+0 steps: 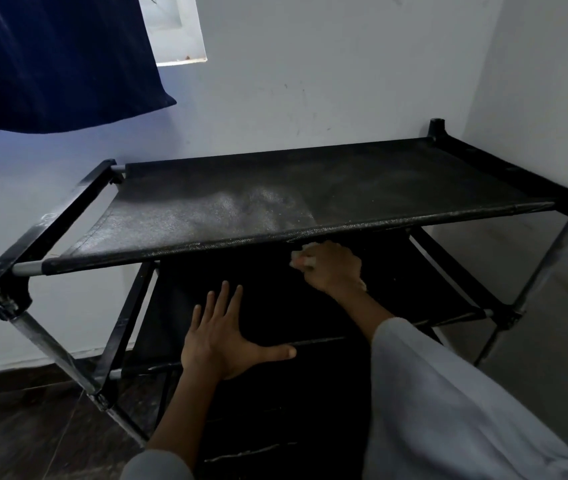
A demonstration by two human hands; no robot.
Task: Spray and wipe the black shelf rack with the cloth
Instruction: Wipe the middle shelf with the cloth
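Note:
The black shelf rack stands in a room corner, its top fabric tier showing a pale, dusty or damp patch left of centre. My left hand lies flat with fingers spread on the second tier's front edge. My right hand reaches under the top tier and grips a small pale cloth against the second tier's fabric. Only bits of the cloth show between the fingers. No spray bottle is in view.
A dark blue curtain hangs at the upper left beside a window sill. White walls close in behind and to the right of the rack. Dark flooring lies at the lower left. Lower tiers sit in shadow.

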